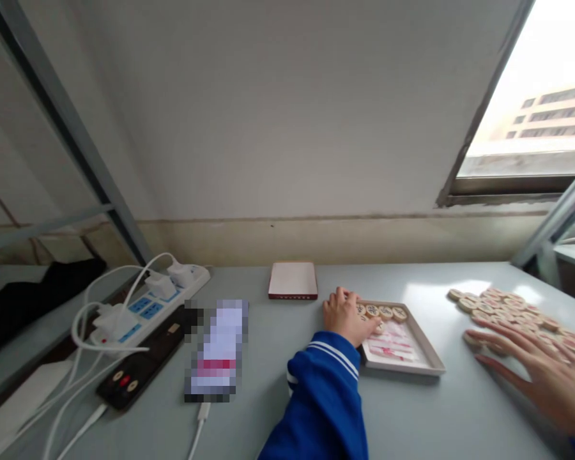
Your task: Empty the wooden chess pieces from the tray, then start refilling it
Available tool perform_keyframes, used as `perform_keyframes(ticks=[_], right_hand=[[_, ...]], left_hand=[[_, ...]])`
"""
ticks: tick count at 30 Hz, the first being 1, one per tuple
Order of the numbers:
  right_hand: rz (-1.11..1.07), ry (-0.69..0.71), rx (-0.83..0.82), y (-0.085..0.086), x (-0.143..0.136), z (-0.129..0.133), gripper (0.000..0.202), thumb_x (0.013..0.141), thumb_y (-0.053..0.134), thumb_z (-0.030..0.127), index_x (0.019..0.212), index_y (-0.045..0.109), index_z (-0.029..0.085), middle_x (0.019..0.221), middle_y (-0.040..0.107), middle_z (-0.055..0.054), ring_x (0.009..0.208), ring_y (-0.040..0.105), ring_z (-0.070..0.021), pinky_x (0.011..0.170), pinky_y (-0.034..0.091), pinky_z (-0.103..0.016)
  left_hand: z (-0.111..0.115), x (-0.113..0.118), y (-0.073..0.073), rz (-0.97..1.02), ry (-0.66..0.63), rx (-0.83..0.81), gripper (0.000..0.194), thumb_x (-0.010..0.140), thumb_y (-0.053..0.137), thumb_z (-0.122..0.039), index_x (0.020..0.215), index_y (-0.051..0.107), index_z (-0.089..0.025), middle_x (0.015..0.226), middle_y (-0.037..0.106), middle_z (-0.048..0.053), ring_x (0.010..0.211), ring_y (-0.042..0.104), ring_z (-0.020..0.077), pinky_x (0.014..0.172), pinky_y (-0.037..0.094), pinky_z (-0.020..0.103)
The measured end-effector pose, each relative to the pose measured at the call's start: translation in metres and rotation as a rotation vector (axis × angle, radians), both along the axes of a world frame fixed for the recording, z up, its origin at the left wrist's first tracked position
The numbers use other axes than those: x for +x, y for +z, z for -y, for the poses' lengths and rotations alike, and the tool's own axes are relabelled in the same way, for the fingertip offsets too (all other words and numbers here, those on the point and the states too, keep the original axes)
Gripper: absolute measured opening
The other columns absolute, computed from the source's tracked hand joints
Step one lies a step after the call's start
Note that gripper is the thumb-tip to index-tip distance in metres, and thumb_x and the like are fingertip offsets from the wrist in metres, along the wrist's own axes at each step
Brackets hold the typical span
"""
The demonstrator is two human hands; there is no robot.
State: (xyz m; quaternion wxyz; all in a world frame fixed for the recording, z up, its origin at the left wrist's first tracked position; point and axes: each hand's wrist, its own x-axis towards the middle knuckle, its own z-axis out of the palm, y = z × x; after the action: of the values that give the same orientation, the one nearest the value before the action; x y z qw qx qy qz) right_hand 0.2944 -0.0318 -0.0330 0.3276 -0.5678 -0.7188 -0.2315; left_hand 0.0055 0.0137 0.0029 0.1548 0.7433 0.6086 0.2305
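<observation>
My left hand [345, 319] lies over the left edge of a shallow open box [429, 348], its fingers curled at the rim and its thumb reaching inside against a round xiangqi piece [378, 328]. A row of wooden xiangqi pieces [386, 312] with dark characters lines the far side of the box. Below them a pink-and-white printed sheet [390, 342] covers the bottom. My right hand [541, 374] is spread at the near edge of a loose pile of xiangqi pieces [508, 306], fingers apart; whether its fingertips touch any piece is unclear.
A square box lid [293, 280] lies near the wall. Left of my arm are a phone [220, 345] on a cable [200, 425], a black device with buttons [141, 364], and a power strip [148, 306] with tangled white cords. A metal post [556, 217] rises at the right.
</observation>
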Motion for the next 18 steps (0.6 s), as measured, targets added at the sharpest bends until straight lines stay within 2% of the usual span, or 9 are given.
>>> perform_keyframes(ticks=[3,7,9,13,15,18], right_hand=[[0.078,0.096,-0.105,0.006,-0.013,0.006,0.034,0.074,0.037,0.057,0.078,0.064,0.036,0.09,0.066,-0.002,0.084,0.059,-0.024,0.074,0.039,-0.043],[0.067,0.097,-0.213,0.001,-0.02,0.007,0.037,0.078,0.033,0.051,0.089,0.063,0.031,0.093,0.065,-0.002,0.085,0.059,-0.0216,0.072,0.04,-0.038],[0.077,0.074,-0.184,0.001,-0.022,0.008,0.04,0.079,0.032,0.053,0.093,0.062,0.031,0.097,0.063,-0.003,0.087,0.057,-0.0223,0.071,0.038,-0.038],[0.108,-0.092,-0.106,0.008,-0.029,0.014,0.049,0.081,0.025,0.056,0.095,0.062,0.028,0.098,0.063,-0.005,0.091,0.055,-0.0257,0.071,0.033,-0.041],[0.1,-0.132,-0.143,0.015,-0.034,0.018,0.049,0.081,0.026,0.056,0.088,0.064,0.026,0.093,0.065,-0.005,0.089,0.055,-0.0249,0.071,0.032,-0.04],[0.045,-0.116,-0.237,0.026,-0.045,0.022,0.041,0.079,0.034,0.056,0.085,0.064,0.027,0.094,0.064,-0.004,0.088,0.054,-0.023,0.07,0.032,-0.037]], left_hand=[[0.0,0.001,0.0,0.006,0.001,0.011,0.045,0.062,0.055,-0.053,0.098,0.055,-0.026,0.109,0.048,0.004,0.102,0.047,0.022,0.089,0.037,0.036],[-0.001,0.001,-0.001,-0.005,0.001,0.014,0.043,0.063,0.056,-0.051,0.098,0.055,-0.026,0.109,0.048,0.003,0.101,0.047,0.0216,0.088,0.038,0.035],[-0.001,0.002,-0.001,-0.027,0.002,0.018,0.042,0.064,0.055,-0.051,0.098,0.055,-0.026,0.109,0.048,0.003,0.102,0.047,0.0212,0.088,0.037,0.034],[-0.002,0.001,-0.001,-0.066,-0.009,0.011,0.042,0.066,0.053,-0.051,0.101,0.053,-0.026,0.11,0.048,0.003,0.102,0.047,0.021,0.088,0.037,0.035],[-0.003,0.001,-0.001,-0.076,-0.028,0.001,0.043,0.066,0.053,-0.05,0.102,0.053,-0.027,0.111,0.048,0.003,0.103,0.046,0.0216,0.088,0.037,0.035],[-0.006,0.001,-0.001,-0.091,-0.044,0.0,0.043,0.067,0.053,-0.05,0.103,0.053,-0.026,0.113,0.047,0.003,0.105,0.045,0.0221,0.088,0.037,0.036]])
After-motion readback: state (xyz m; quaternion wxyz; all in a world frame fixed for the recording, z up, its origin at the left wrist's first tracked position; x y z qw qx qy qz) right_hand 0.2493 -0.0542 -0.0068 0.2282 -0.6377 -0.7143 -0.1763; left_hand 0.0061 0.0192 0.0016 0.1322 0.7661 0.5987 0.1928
